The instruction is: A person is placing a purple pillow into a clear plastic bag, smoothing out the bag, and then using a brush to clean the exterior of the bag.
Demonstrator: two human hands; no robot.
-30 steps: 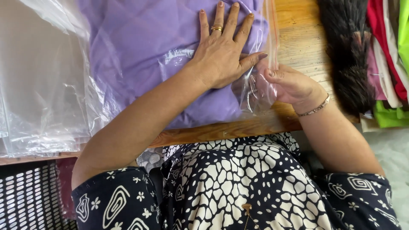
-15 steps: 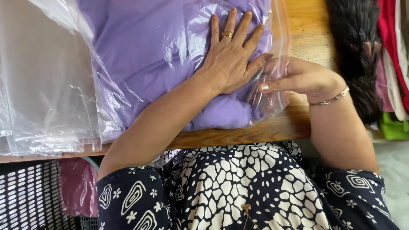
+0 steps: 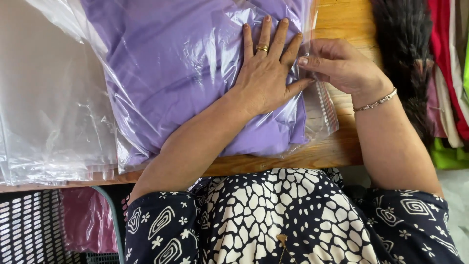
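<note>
One purple garment [image 3: 176,73], folded, sits inside one clear zip bag [image 3: 320,110] w/ a red seal strip along its right edge; bag lies flat on the wood table [image 3: 342,19], centre of view. To the left, a stack of empty clear bags [image 3: 49,107], count can't be told, too many layers. Two hands in view, both the person's own.

Left hand [image 3: 266,73] lies palm down on the bagged garment, all five fingers straight and spread, flat on the plastic; grips nothing, just presses. One gold ring [image 3: 262,48] on it.

Right hand [image 3: 339,66] is at the bag's right edge, just beside the left hand's fingertips. Fingers curled in, thumb and forefinger closed together on the plastic near the seal strip, a pinch on the bag's open end. One silver bracelet [image 3: 376,101] on that wrist.

Far right: one dark feathery duster [image 3: 405,54], then a pile of coloured cloth [image 3: 452,73] (red, pink, green) at the table's edge. Lower left, under the table: one white perforated basket [image 3: 29,225] and sth. pink [image 3: 88,220] in plastic.
</note>
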